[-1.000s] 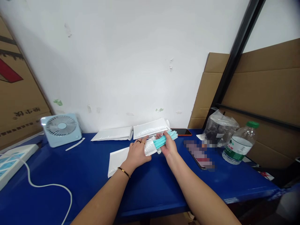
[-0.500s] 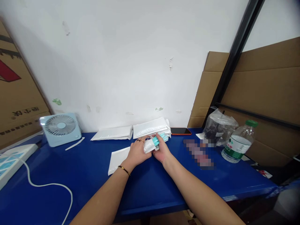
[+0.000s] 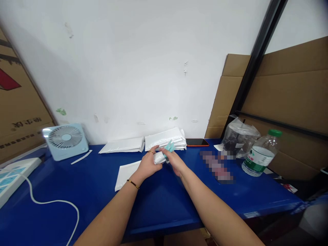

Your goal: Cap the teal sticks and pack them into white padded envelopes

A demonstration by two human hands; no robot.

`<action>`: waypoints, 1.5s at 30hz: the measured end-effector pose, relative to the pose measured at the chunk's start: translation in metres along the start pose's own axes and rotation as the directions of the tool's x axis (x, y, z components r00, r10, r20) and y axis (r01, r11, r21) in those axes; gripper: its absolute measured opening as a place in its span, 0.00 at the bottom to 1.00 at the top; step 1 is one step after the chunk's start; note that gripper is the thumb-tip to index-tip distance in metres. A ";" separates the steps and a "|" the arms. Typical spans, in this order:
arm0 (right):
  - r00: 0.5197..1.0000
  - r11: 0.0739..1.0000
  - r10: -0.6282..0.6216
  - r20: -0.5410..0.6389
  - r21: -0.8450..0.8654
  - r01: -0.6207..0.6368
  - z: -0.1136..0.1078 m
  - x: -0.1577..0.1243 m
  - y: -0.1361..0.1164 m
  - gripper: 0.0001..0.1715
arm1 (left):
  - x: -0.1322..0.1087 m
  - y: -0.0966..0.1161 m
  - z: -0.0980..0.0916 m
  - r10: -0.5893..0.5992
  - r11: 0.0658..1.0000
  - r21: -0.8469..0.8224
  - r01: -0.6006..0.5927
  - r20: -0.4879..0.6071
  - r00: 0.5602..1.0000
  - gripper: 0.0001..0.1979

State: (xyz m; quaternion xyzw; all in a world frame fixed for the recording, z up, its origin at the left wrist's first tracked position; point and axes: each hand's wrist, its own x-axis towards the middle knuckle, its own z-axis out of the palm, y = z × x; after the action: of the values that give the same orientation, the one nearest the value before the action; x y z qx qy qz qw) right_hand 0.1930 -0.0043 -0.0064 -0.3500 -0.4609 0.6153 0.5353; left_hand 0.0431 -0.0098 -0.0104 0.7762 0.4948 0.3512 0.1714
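My left hand point(image 3: 148, 164), with a ring and a dark bracelet, is closed around a small white packet point(image 3: 159, 158). From its far end a bundle of slim teal pieces point(image 3: 169, 146) sticks out, tilted up and to the right; their exact kind is too small to tell. My right hand point(image 3: 176, 162) is closed on the bundle from the other side, its fingertips partly hidden. Under the left wrist lies a flat white envelope point(image 3: 125, 172), partly covered by the forearm. Just beyond both hands rests a stack of white padded envelopes point(image 3: 165, 138).
More white envelopes point(image 3: 121, 145) lie against the wall. A light blue fan point(image 3: 67, 137), a white strip point(image 3: 81, 157) and a power strip with cable point(image 3: 17, 179) are leftward. To the right are a phone point(image 3: 197, 142), a bagged cup point(image 3: 238, 140) and a water bottle point(image 3: 261, 155).
Both hands have moved slightly left with the packet. The teal bundle now points more steeply upward, and its far end shows less spread out.
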 end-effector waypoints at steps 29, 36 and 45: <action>0.959 0.980 0.075 -0.274 -0.155 -0.121 -0.044 0.020 0.007 0.08 | -0.008 -0.018 -0.005 -0.076 0.916 0.400 -0.028 0.242 0.967 0.51; 0.987 0.886 0.128 -0.092 -0.436 -0.156 -0.052 -0.001 -0.004 0.16 | -0.011 -0.009 -0.008 0.072 0.929 0.321 -0.184 0.331 0.941 0.35; 0.971 0.725 0.217 0.097 -0.682 -0.094 -0.088 -0.047 -0.028 0.23 | -0.010 0.002 -0.022 0.199 0.957 0.087 -0.276 0.497 0.845 0.22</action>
State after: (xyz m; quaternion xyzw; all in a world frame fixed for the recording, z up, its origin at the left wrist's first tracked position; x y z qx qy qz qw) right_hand 0.2921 -0.0331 -0.0118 -0.5032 -0.6645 0.4776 0.2776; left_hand 0.0255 -0.0216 0.0023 0.9053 0.3618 0.1257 0.1837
